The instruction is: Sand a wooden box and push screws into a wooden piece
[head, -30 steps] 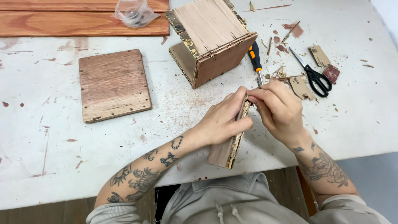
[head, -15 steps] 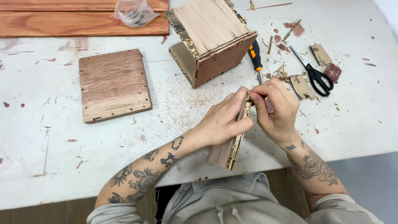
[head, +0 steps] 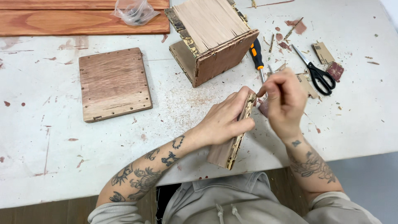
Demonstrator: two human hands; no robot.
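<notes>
My left hand (head: pixel 226 118) grips a small wooden panel (head: pixel 226 151), held on edge over the table's near edge, with its rough, chipped edge facing right. My right hand (head: pixel 284 103) sits just right of the panel's upper end. Its thumb and fingers are pinched together beside that edge, and nothing I can make out lies between them. Both forearms are tattooed. An open wooden box (head: pixel 211 41) with the same rough edges lies on its side behind my hands.
An orange-and-black screwdriver (head: pixel 257 56) and black scissors (head: pixel 317 74) lie at the right among wood scraps and sawdust. A square wooden panel (head: pixel 114 83) lies flat at the left. Long reddish boards (head: pixel 83 20) and a plastic bag (head: pixel 134 10) are at the back.
My right hand has lifted off the panel's top edge and drawn slightly to the right. My left hand and the panel have stayed in place.
</notes>
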